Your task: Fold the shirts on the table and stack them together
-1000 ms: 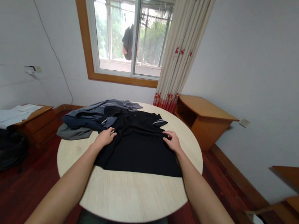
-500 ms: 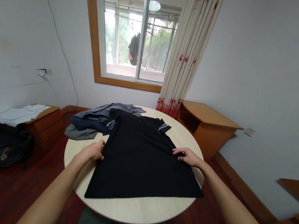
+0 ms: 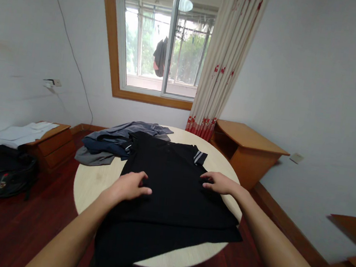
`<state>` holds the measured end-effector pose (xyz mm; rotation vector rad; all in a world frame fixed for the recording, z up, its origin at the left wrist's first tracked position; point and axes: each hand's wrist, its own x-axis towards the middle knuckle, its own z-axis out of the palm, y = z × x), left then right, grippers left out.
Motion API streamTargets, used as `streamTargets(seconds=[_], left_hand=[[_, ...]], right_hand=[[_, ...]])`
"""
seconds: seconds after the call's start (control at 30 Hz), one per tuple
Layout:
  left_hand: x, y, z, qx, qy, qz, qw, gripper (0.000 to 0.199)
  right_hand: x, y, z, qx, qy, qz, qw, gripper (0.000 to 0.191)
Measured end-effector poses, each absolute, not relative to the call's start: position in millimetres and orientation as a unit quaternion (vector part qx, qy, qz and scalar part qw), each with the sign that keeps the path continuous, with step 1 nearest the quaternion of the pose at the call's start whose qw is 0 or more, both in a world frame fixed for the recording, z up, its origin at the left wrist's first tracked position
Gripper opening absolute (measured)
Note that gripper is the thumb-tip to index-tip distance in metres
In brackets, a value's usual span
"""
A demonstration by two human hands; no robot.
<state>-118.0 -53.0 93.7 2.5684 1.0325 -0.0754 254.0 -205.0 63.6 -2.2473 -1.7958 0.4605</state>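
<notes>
Head view: round pale wood-look table (image 3: 94,184), black shirt (image 3: 171,184) spread across the middle of it. Collar end toward the window (image 3: 149,52), hem toward the person, both hem corners past the table edge. Crease runs across the shirt just above the hem. Striped cuff on the right sleeve, lying on the tabletop.

Left hand (image 3: 131,185): over the shirt's left side, thumb and fingers apart, nothing clenched. Right hand (image 3: 217,182): at the shirt's right side, fingers loosely bent and apart, no cloth visibly pinched. Can't tell how firmly either one touches the fabric.

Clothes pile (image 3: 112,140), grey and navy, crumpled at the table's far left, against the shirt's left shoulder.

Room: white walls, dark red wood floor (image 3: 49,204). Window has a wooden frame; cream curtain (image 3: 218,69) with red flowers to its right. Wooden desk (image 3: 252,138) behind the table at right. Low drawer unit (image 3: 53,148) at left with white sheets (image 3: 24,132) on top, black bag (image 3: 7,177) on the floor beside it.
</notes>
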Motion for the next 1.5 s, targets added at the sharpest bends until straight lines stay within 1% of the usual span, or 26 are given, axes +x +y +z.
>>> streamTargets(seconds=[0.07,0.13,0.2,0.33,0.4,0.5,0.6,0.7,0.87,0.97,1.03,1.1,1.13,1.17,1.27,1.33,1.4,1.43,1.5], left_hand=[[-101.6,-70.6,81.6,0.934,0.28,-0.073,0.211,0.07],[-92.4,-81.8,68.4,0.947,0.235,-0.097,0.196,0.092],[-88.1,-83.0,58.0,0.948,0.232,-0.115,0.186,0.108],[-82.5,-57.3,49.3,0.936,0.247,-0.158,0.193,0.128],[-79.1,-36.3,47.3,0.936,0.249,-0.163,0.189,0.132],[-75.5,-8.6,42.9,0.937,0.246,-0.156,0.192,0.132],[-75.5,0.7,38.6,0.938,0.244,-0.158,0.189,0.133],[-78.5,-12.1,38.8,0.936,0.237,-0.181,0.186,0.138],[-87.9,-57.2,40.1,0.92,0.246,-0.242,0.184,0.146],[-99.6,-83.3,31.2,0.922,0.242,-0.237,0.187,0.148],[-110.1,-95.8,26.4,0.929,0.223,-0.228,0.188,0.153],[-119.3,-101.2,29.6,0.934,0.2,-0.226,0.191,0.156],[-121.9,-100.5,35.2,0.935,0.19,-0.225,0.196,0.153],[-122.4,-97.4,43.1,0.935,0.182,-0.224,0.204,0.146],[-106.9,-75.0,72.1,0.936,0.178,-0.203,0.224,0.109],[-83.6,-52.2,83.9,0.948,0.188,-0.134,0.218,0.086],[-56.8,-25.9,82.9,0.957,0.202,-0.043,0.203,0.068],[-44.7,-11.8,77.8,0.957,0.221,-0.001,0.186,0.062],[-27.5,17.3,61.7,0.951,0.272,0.045,0.139,0.056]], right_hand=[[244.1,-192.6,49.7,-0.742,-0.629,0.188,0.136,0.048],[237.6,-184.4,35.1,-0.74,-0.635,0.172,0.136,0.052],[235.5,-178.3,23.2,-0.747,-0.635,0.146,0.131,0.057],[239.0,-164.2,9.4,-0.765,-0.615,0.129,0.139,0.063],[240.5,-155.5,5.0,-0.784,-0.596,0.114,0.134,0.061],[240.5,-143.9,-1.2,-0.805,-0.574,0.076,0.127,0.056],[239.0,-138.9,-5.7,-0.805,-0.576,0.035,0.136,0.054],[234.9,-144.5,-6.4,-0.798,-0.587,0.023,0.134,0.055],[217.0,-179.1,-6.1,-0.79,-0.598,0.021,0.133,0.061],[203.7,-208.5,-9.5,-0.79,-0.597,0.028,0.134,0.061],[197.8,-226.1,-11.0,-0.79,-0.598,0.036,0.131,0.061],[196.0,-237.6,-8.9,-0.791,-0.598,0.05,0.119,0.064],[196.6,-239.9,-5.9,-0.791,-0.599,0.06,0.109,0.067],[198.2,-239.4,-1.7,-0.791,-0.6,0.069,0.098,0.069],[205.3,-220.6,14.6,-0.789,-0.604,0.066,0.088,0.072],[210.2,-195.7,23.2,-0.788,-0.605,0.041,0.107,0.067],[215.4,-166.1,26.0,-0.79,-0.599,0.021,0.126,0.062],[218.6,-151.1,25.0,-0.794,-0.594,0.012,0.129,0.06],[227.8,-124.6,18.9,-0.805,-0.579,-0.001,0.128,0.057]])
